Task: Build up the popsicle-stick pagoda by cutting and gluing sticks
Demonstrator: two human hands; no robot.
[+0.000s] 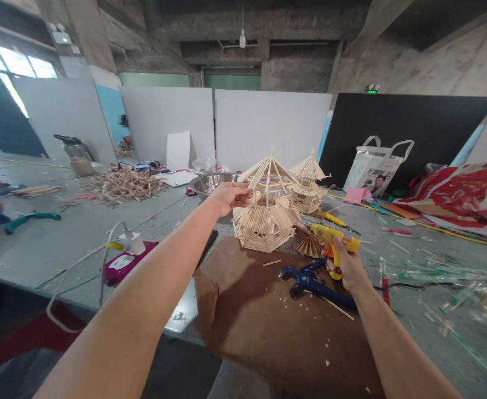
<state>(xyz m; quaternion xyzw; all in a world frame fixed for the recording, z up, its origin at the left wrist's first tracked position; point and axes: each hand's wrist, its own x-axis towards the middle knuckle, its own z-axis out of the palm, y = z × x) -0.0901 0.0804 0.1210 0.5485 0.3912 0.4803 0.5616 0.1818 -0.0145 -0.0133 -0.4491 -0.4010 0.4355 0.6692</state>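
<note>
My left hand reaches forward to the left side of a pavilion model built of thin wooden sticks. Its fingers are pinched together at the gap between the pointed upper roof and the lower tier; what is between them is too small to tell. My right hand is wrapped round a yellow hot glue gun, its nozzle end toward the model. Just below the gun lie blue-handled cutters on a brown sheet. A folded brown paper fan sits between the model and the gun.
A second stick pavilion stands behind. Yellow-handled pliers lie to the right, a metal bowl behind my left hand. A stick pile, a magenta power strip with a cable, and a white bag are farther out.
</note>
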